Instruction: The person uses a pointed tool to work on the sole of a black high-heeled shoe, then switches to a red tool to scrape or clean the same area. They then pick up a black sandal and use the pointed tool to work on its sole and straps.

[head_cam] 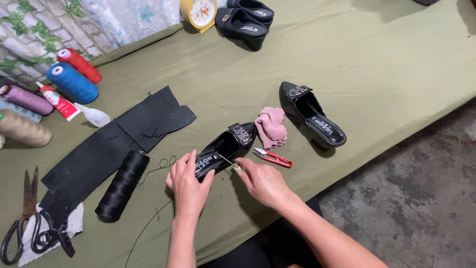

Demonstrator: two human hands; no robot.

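Observation:
A black glossy shoe (229, 145) with a metal buckle lies on the green cloth near the front edge. My left hand (188, 184) grips its heel end. My right hand (262, 181) pinches a thin needle (227, 160) that points into the shoe's insole. A black thread (157, 167) trails from the shoe toward a black thread spool (122, 185) lying on its side to the left.
Red-handled thread snips (272, 158) and a pink rag (271, 127) lie right of the shoe, its mate (311, 114) beyond. Black leather pieces (119, 141), big scissors (29, 218), coloured spools (73, 82), a glue tube (59, 101), a yellow clock (199, 13), black wedge shoes (245, 20).

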